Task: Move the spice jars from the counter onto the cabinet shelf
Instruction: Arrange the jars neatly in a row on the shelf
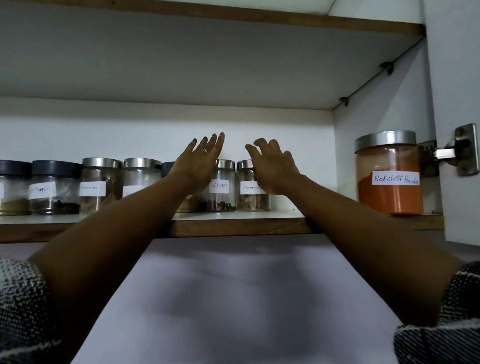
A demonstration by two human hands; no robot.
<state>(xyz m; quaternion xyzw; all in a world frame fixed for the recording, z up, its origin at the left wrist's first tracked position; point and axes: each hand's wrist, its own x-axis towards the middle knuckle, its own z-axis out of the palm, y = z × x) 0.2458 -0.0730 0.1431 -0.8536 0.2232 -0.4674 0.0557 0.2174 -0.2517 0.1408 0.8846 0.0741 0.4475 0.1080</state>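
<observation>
We're looking up at the cabinet shelf (244,224), white on top with a wood front edge, and the biggest container sits far right: the Red Chilli Powder jar (388,175), steel lid, filled nearly to the top with orange-red powder, standing apart from the rest near the door hinge (459,150).

Along the left we have a row of jars side by side. Two black-lidded jars: the leftmost one (2,189) holds tan powder, its label too blurred to read; the pepper jar (53,188) shows dark bits at the bottom. Next, two steel-lidded jars (99,184), one with brown pieces, the second (139,177) partly covered by our left forearm, label cut off.

Smaller now, centre: the Cloves jar (221,187) with dark cloves low inside, and touching beside it the cinnamon jar (251,192) with brown bark pieces, its label partly hidden.

Our left hand (197,164) is raised flat, fingers straight, holding nothing, and it hides another dark-lidded jar (167,167) almost entirely. Our right hand (272,167) is spread with fingers loosely bent over the cinnamon jar's lid; we cannot tell if it touches it.
</observation>
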